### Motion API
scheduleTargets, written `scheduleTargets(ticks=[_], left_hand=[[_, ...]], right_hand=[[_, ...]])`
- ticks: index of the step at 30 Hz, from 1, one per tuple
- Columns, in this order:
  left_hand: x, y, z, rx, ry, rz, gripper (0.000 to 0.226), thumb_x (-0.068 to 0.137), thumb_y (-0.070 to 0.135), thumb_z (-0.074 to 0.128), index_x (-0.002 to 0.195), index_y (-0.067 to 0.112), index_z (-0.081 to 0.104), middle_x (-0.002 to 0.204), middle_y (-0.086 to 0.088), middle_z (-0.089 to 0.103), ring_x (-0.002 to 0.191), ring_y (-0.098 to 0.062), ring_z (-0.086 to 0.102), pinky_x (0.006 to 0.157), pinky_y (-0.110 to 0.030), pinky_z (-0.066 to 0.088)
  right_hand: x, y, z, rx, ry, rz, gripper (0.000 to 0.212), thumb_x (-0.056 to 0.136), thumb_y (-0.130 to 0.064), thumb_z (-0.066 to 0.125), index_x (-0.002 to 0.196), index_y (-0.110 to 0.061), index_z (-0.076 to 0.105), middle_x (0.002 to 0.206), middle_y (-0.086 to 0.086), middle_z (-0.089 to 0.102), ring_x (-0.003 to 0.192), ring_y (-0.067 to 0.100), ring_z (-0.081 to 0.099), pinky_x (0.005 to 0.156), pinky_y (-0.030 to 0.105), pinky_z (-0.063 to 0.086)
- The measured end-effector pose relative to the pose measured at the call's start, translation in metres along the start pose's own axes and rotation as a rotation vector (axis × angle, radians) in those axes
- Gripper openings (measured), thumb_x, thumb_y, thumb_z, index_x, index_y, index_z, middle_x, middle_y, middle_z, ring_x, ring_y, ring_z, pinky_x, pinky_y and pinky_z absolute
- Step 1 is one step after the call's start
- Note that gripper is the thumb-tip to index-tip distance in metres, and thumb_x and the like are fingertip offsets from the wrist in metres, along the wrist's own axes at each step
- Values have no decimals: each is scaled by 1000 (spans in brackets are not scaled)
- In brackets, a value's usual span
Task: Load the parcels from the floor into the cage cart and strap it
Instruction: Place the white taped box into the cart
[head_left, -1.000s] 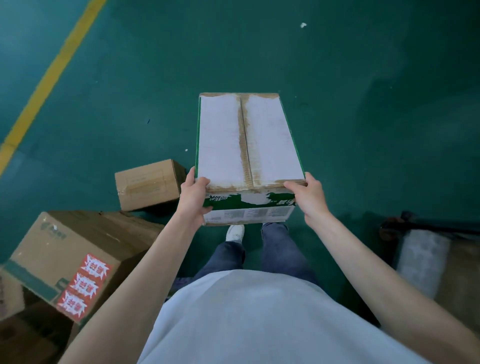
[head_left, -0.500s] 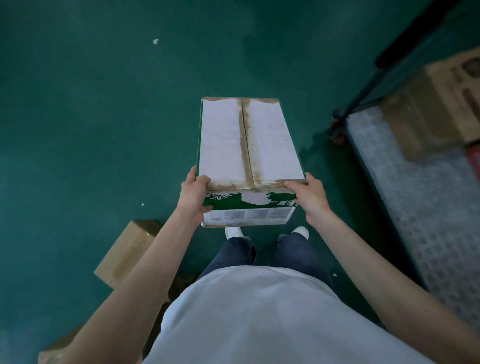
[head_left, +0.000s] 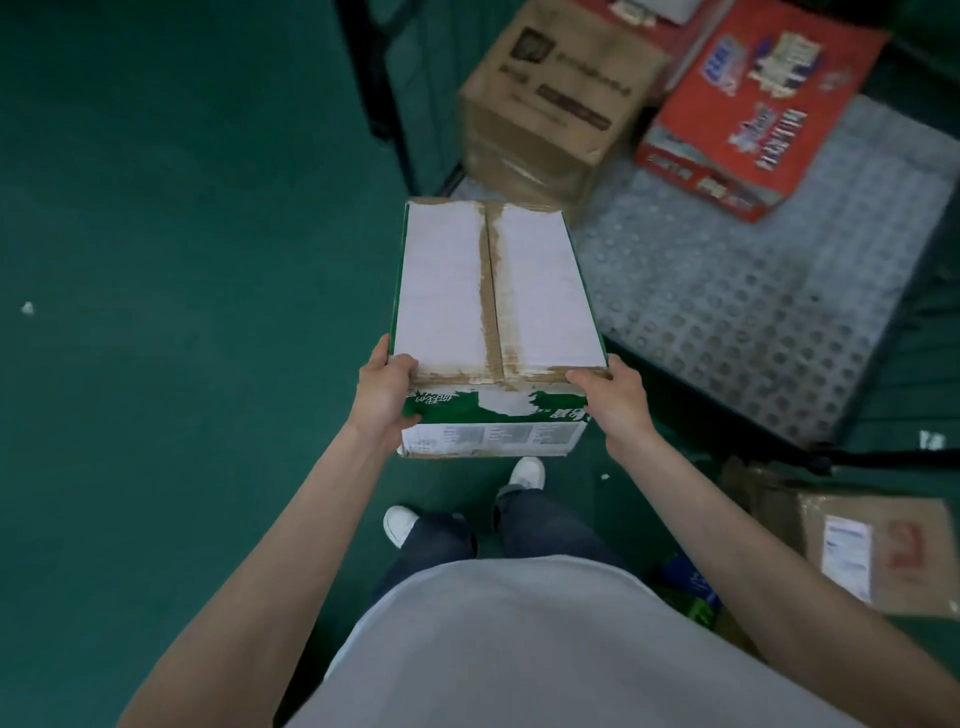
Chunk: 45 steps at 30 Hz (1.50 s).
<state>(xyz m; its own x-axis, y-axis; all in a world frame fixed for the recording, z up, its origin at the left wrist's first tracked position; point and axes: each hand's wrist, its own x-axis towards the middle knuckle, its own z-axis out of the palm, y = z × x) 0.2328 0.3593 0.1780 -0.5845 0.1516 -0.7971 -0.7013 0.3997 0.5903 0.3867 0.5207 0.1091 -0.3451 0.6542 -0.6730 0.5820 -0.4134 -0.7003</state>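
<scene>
Parcel (head_left: 493, 291) gripped by both hands (left (head_left: 382, 397), right (head_left: 615, 402)), cage cart (head_left: 737, 322) holding brown box (head_left: 550, 98), red box (head_left: 753, 104)

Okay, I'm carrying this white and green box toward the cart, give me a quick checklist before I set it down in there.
1. Both hands hold the box: left hand and right hand at its near corners. Ok.
2. Box level, top flaps taped. Ok.
3. Bare space on the cart floor ahead. Ok.
4. Brown box and red box sit at the back, apart from that space. Ok.
5. Cart frame post clear of the path. Cannot tell.
6. Strap within reach. Cannot tell.
</scene>
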Motion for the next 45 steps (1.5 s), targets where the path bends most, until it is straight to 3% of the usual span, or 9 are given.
scheduleTargets(ticks=[4, 8, 11, 14, 20, 24, 38, 40, 45], left_hand=[[5, 18, 69, 122, -106, 24, 64, 97, 3, 38, 155, 27, 23, 99, 17, 54, 86, -3, 49, 102, -56, 41], [9, 35, 135, 253, -229, 49, 65, 96, 4, 39, 154, 28, 24, 110, 13, 56, 106, -12, 54, 98, -54, 43], [12, 46, 185, 323, -306, 55, 63, 95, 1, 37, 151, 30, 32, 96, 16, 55, 87, -4, 50, 96, -53, 44], [23, 54, 227, 399, -391, 67, 61, 93, 1, 37, 146, 32, 40, 97, 12, 56, 88, -6, 49, 97, -55, 44], [47, 92, 315, 518, -493, 86, 56, 93, 1, 40, 140, 31, 46, 95, 4, 54, 86, -11, 49, 94, -53, 47], [56, 132, 369, 554, -522, 97, 61, 96, 0, 40, 147, 32, 35, 93, 10, 52, 83, -7, 49, 94, -50, 45], [90, 193, 533, 635, -603, 115, 52, 98, 3, 44, 135, 40, 46, 96, 12, 54, 88, -3, 49, 100, -54, 46], [89, 191, 553, 616, -620, 117, 56, 99, 3, 45, 141, 38, 43, 100, 17, 54, 90, -1, 49, 101, -53, 45], [100, 183, 608, 533, -574, 119, 61, 99, 4, 49, 148, 37, 38, 118, 12, 59, 98, -5, 55, 108, -51, 39]], right_hand=[[11, 0, -55, 136, 129, 35, 21, 89, -13, 66, 110, -12, 62, 107, 5, 67, 88, 14, 65, 66, 24, 48], [17, 0, -103, 264, 259, 58, 18, 86, -12, 70, 100, -19, 62, 102, 2, 70, 90, 17, 67, 81, 32, 55], [27, 1, -135, 344, 362, 89, 19, 88, -10, 68, 104, -17, 61, 96, 0, 69, 83, 14, 65, 73, 25, 52], [39, -4, -162, 385, 444, 117, 21, 88, -10, 67, 109, -11, 61, 88, -1, 64, 73, 11, 60, 59, 19, 47], [86, -30, -204, 462, 563, 180, 42, 70, -31, 74, 108, -15, 63, 113, 10, 65, 95, 26, 68, 88, 46, 58], [115, -64, -226, 533, 634, 188, 26, 84, -14, 72, 108, -13, 62, 106, 7, 69, 97, 25, 68, 92, 44, 56], [224, -116, -339, 603, 687, 148, 23, 87, -8, 69, 107, -12, 59, 97, 0, 69, 92, 21, 67, 90, 38, 55], [237, -122, -361, 590, 673, 106, 30, 91, -6, 66, 112, -18, 49, 98, -6, 63, 92, 16, 61, 85, 29, 48], [289, -133, -427, 477, 606, 66, 51, 92, -7, 65, 140, -1, 46, 120, 4, 52, 100, 17, 50, 86, 23, 39]])
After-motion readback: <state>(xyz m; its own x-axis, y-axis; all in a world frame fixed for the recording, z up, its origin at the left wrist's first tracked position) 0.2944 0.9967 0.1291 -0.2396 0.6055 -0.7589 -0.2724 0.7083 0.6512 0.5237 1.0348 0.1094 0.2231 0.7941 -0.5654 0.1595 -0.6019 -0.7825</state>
